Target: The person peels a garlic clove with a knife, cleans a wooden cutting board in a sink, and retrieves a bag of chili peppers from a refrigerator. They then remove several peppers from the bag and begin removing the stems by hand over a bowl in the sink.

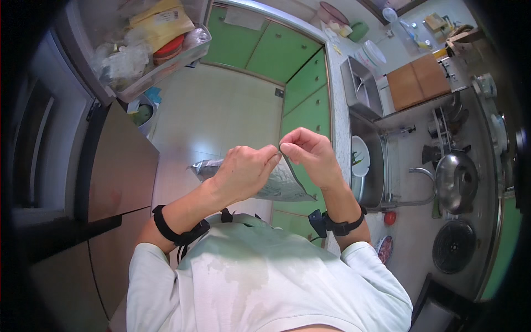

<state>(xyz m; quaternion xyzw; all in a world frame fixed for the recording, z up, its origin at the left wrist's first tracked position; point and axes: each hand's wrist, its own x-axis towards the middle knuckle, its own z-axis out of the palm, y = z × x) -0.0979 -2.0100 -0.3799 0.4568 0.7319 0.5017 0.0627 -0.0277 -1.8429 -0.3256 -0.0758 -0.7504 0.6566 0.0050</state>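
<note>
A silvery foil bag (286, 182) hangs in front of my chest, its top edge pinched between both hands. My left hand (247, 170) grips the edge between thumb and fingers and covers much of the bag. Close beside it, the thumb and forefinger of my right hand (311, 153) are closed on the same edge. A shiny corner of the bag shows beyond my left hand. The back of my left hand hides part of the bag, and what is inside cannot be seen.
At the upper left, an open clear drawer (166, 72) holds packets and a red-lidded container. A fridge door (120, 162) stands at the left. Along the right run a counter (338, 91), a steel sink (375, 166) with a white bowl (360, 156), and a wooden board (419, 82).
</note>
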